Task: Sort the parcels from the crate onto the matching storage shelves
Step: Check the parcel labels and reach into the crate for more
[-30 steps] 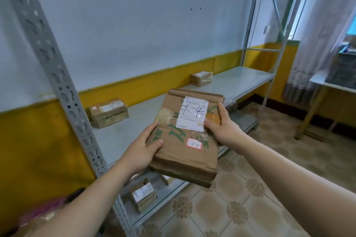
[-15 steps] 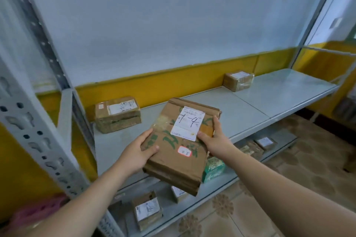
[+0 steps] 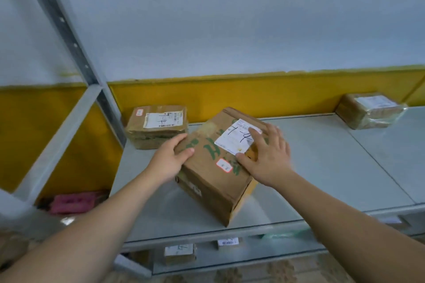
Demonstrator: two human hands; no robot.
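Landmark: large parcel point(image 3: 213, 181), brown cardboard with green print. It lies on the grey shelf point(image 3: 333, 167), turned cornerwise, its near corner close to the shelf's front lip.

Far left of the large parcel and lower: a pink thing point(image 3: 73, 202), blurred, cannot tell what it is. It sits behind the frame's grey crossbar.

Left of it and above: slotted metal upright point(image 3: 69, 37), leaning across the view.

Just left of it and behind: second parcel point(image 3: 158, 126), flat on the same shelf against the yellow wall band point(image 3: 253, 92). Its white label is hand-marked "7-4". The two are near each other; cannot tell if they touch.

On its left corner: left hand point(image 3: 170, 158). The thumb lies on the top face and the fingers wrap the far edge, so it grips that corner.

On its top face: white label point(image 3: 236, 138), also marked "7-4". A small red-edged sticker point(image 3: 225, 165) sits nearer the camera.

On its right side: right hand point(image 3: 269, 156), flat, fingers spread and straight. The fingertips cover part of the label, palm down on the cardboard. The hands are apart, one at each side of the parcel.

Well right of it and behind: taped parcel point(image 3: 370, 110), wrapped in clear film, at the back of the shelf.

Below it, on the lower shelf point(image 3: 253, 257): two small labelled parcels point(image 3: 180, 251) and a green thing point(image 3: 282, 234), mostly hidden by the lip above.
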